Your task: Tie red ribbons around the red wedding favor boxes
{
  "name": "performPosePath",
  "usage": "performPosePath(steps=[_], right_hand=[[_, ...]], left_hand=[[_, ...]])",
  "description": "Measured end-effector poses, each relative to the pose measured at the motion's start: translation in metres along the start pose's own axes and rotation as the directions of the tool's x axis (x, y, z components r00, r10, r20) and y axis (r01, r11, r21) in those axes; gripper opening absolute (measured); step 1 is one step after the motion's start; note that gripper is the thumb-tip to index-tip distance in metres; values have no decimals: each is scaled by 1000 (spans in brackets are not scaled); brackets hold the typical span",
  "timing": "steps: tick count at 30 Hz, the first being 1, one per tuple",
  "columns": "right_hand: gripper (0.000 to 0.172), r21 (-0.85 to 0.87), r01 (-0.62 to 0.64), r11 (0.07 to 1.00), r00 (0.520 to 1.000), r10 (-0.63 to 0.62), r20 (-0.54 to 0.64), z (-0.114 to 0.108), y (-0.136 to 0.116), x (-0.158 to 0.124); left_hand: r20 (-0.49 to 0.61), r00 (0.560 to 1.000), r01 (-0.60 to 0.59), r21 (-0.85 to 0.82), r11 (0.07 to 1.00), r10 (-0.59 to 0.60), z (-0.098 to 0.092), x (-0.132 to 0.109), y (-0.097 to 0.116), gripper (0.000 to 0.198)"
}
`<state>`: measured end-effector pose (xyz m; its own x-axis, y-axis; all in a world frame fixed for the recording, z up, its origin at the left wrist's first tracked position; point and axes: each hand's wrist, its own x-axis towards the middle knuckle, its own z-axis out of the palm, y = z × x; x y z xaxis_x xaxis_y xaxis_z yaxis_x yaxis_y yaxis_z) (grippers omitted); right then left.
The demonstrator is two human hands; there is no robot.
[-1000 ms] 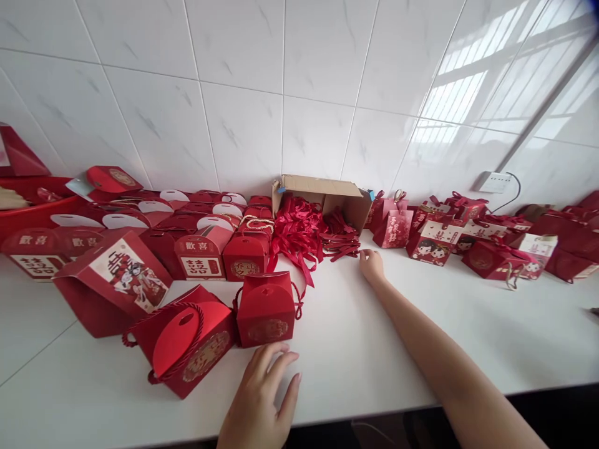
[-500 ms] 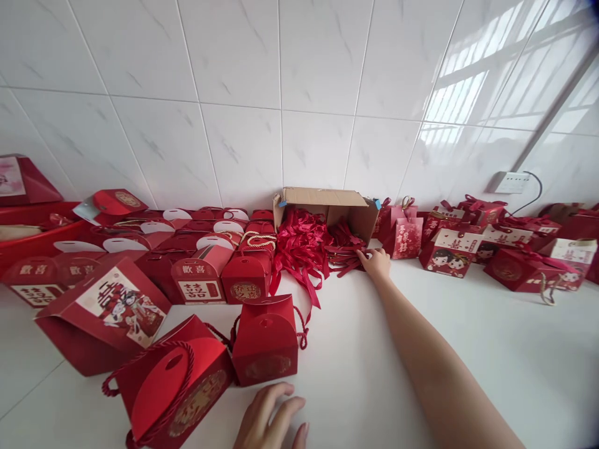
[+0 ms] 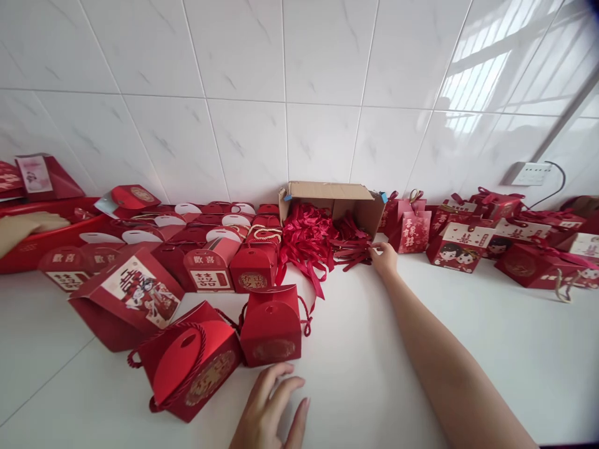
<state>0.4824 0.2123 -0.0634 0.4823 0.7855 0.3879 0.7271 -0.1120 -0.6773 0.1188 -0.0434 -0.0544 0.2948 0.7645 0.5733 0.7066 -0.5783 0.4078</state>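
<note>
My right hand (image 3: 385, 258) reaches to the right front corner of an open cardboard box (image 3: 327, 190) lying on its side. Its fingers are pinched at the ends of the dark red ribbons (image 3: 350, 252); what lies between them is too small to make out. A heap of brighter red ribbons (image 3: 306, 237) spills from the box's left part. My left hand (image 3: 274, 405) is at the bottom centre, fingers apart and holding nothing. Just beyond it stands a red box with a rope handle (image 3: 271, 327), beside another rope-handled red box (image 3: 187, 362).
Rows of red gift boxes (image 3: 208, 268) fill the left back, with a larger printed box (image 3: 128, 299) before them. A red basket (image 3: 28, 249) is at far left. More decorated boxes (image 3: 461, 246) and a power strip (image 3: 528, 173) are at right.
The view has shifted slightly, so the boxes sit a little higher and further right. My left fingers are spread a bit wider. My right hand remains at the dark ribbons.
</note>
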Motion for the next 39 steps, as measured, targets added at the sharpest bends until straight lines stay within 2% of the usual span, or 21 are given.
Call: performPosePath(steps=[6, 18, 21, 25, 28, 32, 35, 38, 39], right_hand=[[32, 66, 1, 998, 1000, -2, 16, -5, -2, -10], [31, 144, 154, 977, 987, -159, 26, 1, 2, -14], [31, 169, 179, 969, 983, -181, -5, 0, 1, -15], [25, 224, 213, 951, 974, -188, -126, -9, -13, -19], [12, 278, 272, 921, 950, -213, -227, -24, -33, -27], [13, 350, 415, 840, 901, -327, -284, -65, -62, -55], [13, 404, 527, 747, 850, -460, -258, -107, -80, -96], [16, 455, 595, 663, 791, -583, -186, -145, -98, -152], [18, 545, 602, 583, 752, -644, -142, -155, -104, -171]], left_hand=[[12, 1000, 14, 0, 1000, -14, -6, 1, 5, 13], [-14, 999, 42, -48, 998, -43, -3, 0, 5, 13], [-77, 996, 49, -52, 997, -53, -1, 1, 6, 12], [-120, 990, 60, -76, 995, -69, -1, 0, 7, 12], [-116, 990, 63, -105, 993, -75, -2, -1, 7, 12], [-134, 989, 36, -172, 984, -59, -6, 1, 7, 11], [-160, 987, -14, -246, 969, -27, -15, 2, 9, 10], [-184, 983, -65, -336, 939, 2, -38, 3, 19, 13], [-184, 983, -86, -376, 923, 16, -47, 5, 24, 16]])
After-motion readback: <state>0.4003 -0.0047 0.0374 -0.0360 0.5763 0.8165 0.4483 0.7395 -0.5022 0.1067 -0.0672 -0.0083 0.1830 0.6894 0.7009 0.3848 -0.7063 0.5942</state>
